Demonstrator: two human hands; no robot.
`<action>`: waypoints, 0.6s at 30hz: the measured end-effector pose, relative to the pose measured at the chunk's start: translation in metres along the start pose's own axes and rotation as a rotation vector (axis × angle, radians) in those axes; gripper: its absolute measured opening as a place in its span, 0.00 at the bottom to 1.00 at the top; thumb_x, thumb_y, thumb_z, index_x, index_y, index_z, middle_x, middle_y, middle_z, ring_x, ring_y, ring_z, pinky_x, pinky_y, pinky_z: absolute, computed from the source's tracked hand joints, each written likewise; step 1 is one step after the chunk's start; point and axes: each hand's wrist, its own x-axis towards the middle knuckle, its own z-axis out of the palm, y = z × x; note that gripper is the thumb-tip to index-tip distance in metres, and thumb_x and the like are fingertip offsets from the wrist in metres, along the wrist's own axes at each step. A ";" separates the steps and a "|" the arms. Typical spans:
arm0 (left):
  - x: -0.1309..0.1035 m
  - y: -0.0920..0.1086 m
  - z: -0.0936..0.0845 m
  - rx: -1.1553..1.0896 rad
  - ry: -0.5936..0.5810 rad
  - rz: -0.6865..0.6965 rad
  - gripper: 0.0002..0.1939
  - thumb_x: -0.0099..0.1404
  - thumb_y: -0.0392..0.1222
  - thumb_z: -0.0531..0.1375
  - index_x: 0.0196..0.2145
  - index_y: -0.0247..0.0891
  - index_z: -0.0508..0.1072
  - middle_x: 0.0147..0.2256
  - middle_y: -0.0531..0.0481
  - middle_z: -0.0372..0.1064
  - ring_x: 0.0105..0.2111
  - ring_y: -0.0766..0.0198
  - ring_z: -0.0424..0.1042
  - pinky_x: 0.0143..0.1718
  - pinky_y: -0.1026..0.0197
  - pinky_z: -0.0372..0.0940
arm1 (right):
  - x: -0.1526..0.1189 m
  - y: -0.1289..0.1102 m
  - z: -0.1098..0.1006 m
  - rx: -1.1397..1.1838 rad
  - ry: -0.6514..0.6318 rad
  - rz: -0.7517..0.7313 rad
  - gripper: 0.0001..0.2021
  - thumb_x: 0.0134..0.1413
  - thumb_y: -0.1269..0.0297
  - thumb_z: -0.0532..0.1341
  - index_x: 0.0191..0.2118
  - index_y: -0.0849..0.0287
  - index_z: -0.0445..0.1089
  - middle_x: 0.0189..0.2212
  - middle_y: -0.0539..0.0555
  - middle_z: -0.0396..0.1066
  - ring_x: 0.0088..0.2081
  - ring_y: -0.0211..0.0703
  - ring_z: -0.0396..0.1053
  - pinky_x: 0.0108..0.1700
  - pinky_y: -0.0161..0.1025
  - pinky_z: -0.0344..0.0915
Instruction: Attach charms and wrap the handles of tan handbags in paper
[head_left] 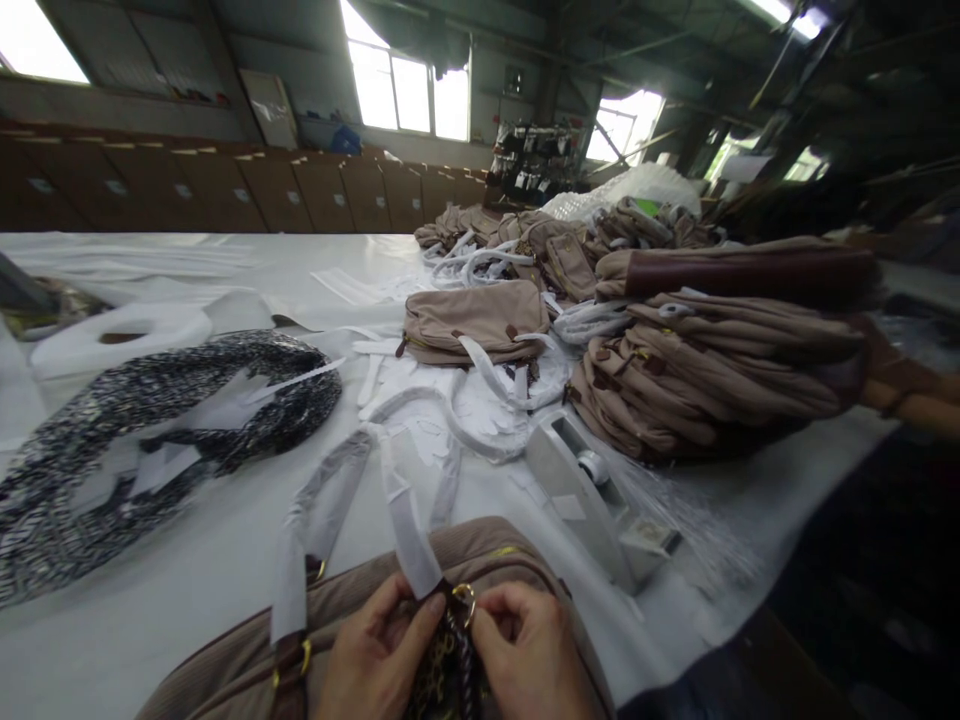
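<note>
A taupe bag (225,660) with brown trim lies at the bottom of the view, its handles (409,520) wrapped in white material. My left hand (382,645) pinches the base of one handle, thumb and forefinger closed on it. Just right of it, my right hand (525,645) is closed on a gold ring (465,600) beside that handle base. A dark braided strap (466,670) and gold chain hang between my hands, over the bag.
A grey tape dispenser (592,500) stands right of the bag. Beyond are another taupe bag (472,315), a tall pile of bags (712,370) at right and white paper scraps. A black-and-white patterned bundle (247,400) lies left. Brown cartons (262,190) line the back.
</note>
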 end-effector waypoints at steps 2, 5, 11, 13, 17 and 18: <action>-0.002 -0.003 0.001 0.073 0.043 0.031 0.18 0.52 0.51 0.64 0.37 0.37 0.74 0.31 0.51 0.76 0.35 0.57 0.74 0.34 0.66 0.69 | -0.002 -0.002 -0.001 -0.009 0.003 -0.003 0.09 0.46 0.68 0.57 0.23 0.60 0.75 0.24 0.54 0.75 0.27 0.40 0.71 0.28 0.29 0.62; -0.004 -0.008 0.004 0.171 0.121 0.068 0.20 0.51 0.54 0.63 0.37 0.37 0.74 0.26 0.53 0.75 0.32 0.57 0.74 0.29 0.66 0.68 | -0.004 -0.006 -0.002 0.047 -0.035 0.036 0.10 0.46 0.68 0.57 0.24 0.61 0.76 0.24 0.54 0.76 0.27 0.41 0.72 0.28 0.29 0.62; -0.009 -0.004 0.011 0.243 0.231 0.116 0.18 0.50 0.54 0.64 0.34 0.39 0.75 0.28 0.53 0.77 0.31 0.57 0.74 0.25 0.68 0.65 | -0.004 -0.005 0.000 0.129 -0.086 0.218 0.10 0.43 0.66 0.56 0.21 0.63 0.73 0.14 0.51 0.70 0.15 0.35 0.64 0.14 0.27 0.54; -0.010 -0.002 0.012 0.240 0.239 0.126 0.17 0.51 0.53 0.64 0.34 0.39 0.75 0.29 0.53 0.77 0.29 0.58 0.74 0.26 0.68 0.66 | -0.004 -0.005 0.001 0.158 -0.089 0.287 0.09 0.41 0.65 0.57 0.21 0.62 0.72 0.11 0.48 0.66 0.12 0.33 0.59 0.12 0.26 0.51; -0.011 -0.002 0.012 0.242 0.252 0.145 0.18 0.50 0.53 0.65 0.34 0.40 0.75 0.29 0.53 0.77 0.30 0.57 0.73 0.27 0.67 0.66 | -0.003 -0.012 0.001 0.211 -0.080 0.336 0.06 0.38 0.65 0.57 0.18 0.61 0.68 0.10 0.45 0.63 0.11 0.31 0.57 0.12 0.26 0.51; -0.011 -0.004 0.012 0.257 0.262 0.149 0.18 0.49 0.53 0.65 0.34 0.40 0.75 0.29 0.52 0.77 0.30 0.57 0.74 0.26 0.67 0.66 | -0.004 -0.014 0.001 0.225 -0.080 0.341 0.06 0.38 0.66 0.57 0.18 0.61 0.68 0.10 0.45 0.62 0.11 0.30 0.56 0.11 0.26 0.50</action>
